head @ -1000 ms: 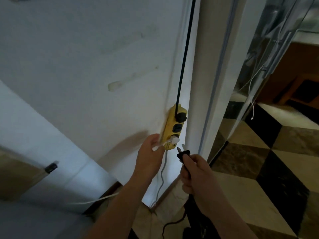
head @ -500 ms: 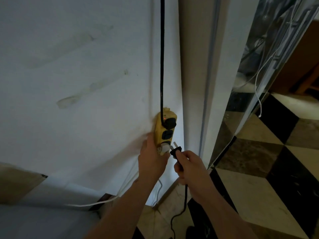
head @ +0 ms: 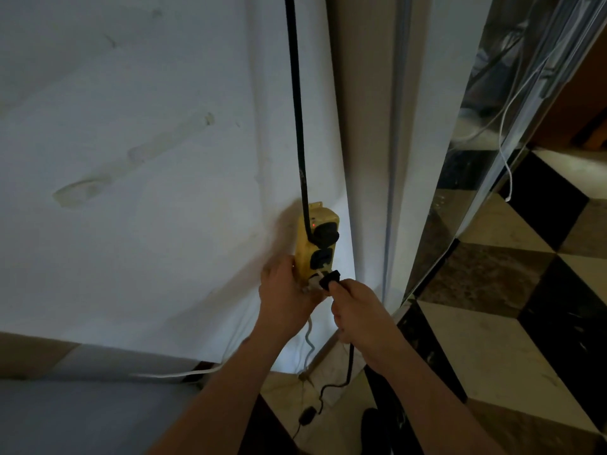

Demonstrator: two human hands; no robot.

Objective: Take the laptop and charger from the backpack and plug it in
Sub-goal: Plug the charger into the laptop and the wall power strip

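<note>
A yellow power strip point(head: 304, 254) hangs upright on the white wall, with a thick black cable plugged into its top socket. My left hand point(head: 284, 295) grips the strip's lower end from the left. My right hand point(head: 356, 311) pinches the black charger plug point(head: 329, 279), whose prongs touch the strip just below the middle socket. The charger's black cord point(head: 348, 367) hangs from my right hand down to the floor. The laptop and the backpack are out of view.
A white plug with a grey cord point(head: 308, 339) sits in the strip's bottom socket. A white door frame point(head: 371, 159) stands right of the strip. The floor point(head: 492, 323) has black, brown and cream tiles. A white cable point(head: 177, 375) runs along the wall's base.
My right hand has carried the plug up and left, from below the strip to its face. My left hand has closed around the strip's lower end.
</note>
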